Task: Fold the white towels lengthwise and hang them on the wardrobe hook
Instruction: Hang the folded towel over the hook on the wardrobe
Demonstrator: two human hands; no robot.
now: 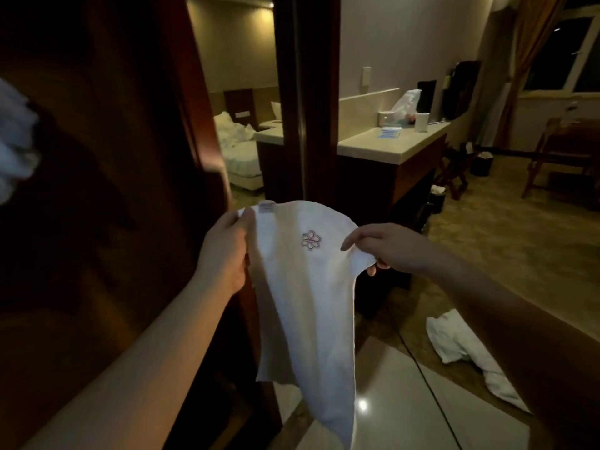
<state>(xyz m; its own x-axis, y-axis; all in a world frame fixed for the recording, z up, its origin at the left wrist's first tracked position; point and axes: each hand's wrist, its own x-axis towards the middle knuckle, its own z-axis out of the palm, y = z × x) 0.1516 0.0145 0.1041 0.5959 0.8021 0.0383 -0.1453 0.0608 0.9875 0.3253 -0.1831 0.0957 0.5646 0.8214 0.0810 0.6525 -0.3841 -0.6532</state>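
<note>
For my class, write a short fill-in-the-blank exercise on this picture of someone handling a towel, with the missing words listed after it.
1. The white towel is held up by ____ hands.
2. The left hand pinches the corner that carries a small sewn-in ____.
3. The right hand grips the edge nearest the embroidered ____.
4. Another towel lies crumpled on the ____.

Missing words: two; label; flower; floor

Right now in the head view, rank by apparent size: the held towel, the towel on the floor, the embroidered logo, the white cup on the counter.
1. Held towel, though nearest the camera
2. Floor towel
3. Logo and cup: look alike, unranked
</note>
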